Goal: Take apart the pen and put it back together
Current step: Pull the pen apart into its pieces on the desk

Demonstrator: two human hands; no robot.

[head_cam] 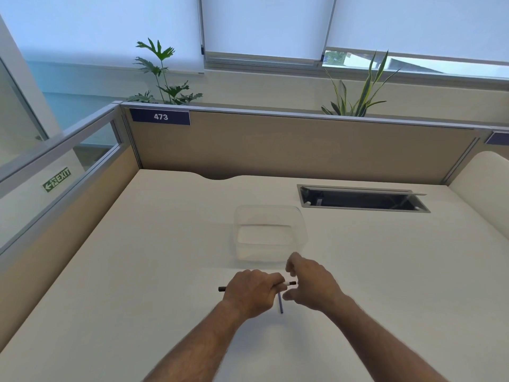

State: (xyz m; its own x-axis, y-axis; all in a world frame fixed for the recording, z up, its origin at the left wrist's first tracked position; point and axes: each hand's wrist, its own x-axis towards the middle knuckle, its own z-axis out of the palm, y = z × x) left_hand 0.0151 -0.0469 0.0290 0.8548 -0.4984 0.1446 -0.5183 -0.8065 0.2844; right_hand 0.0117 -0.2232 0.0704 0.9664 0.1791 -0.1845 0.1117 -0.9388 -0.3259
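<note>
On the near middle of the pale counter [137, 271], the left hand [252, 290] was closed in a firm grip around the pen [289, 283], held level, its dark end sticking out to the left and its white-and-black end to the right. Below the fist a thin blue piece [280, 303] pointed down to the counter. Just right, the right hand [311, 285] was open, fingers spread around the pen's right end, holding nothing. Beyond both hands stood a clear plastic box [270, 235].
</note>
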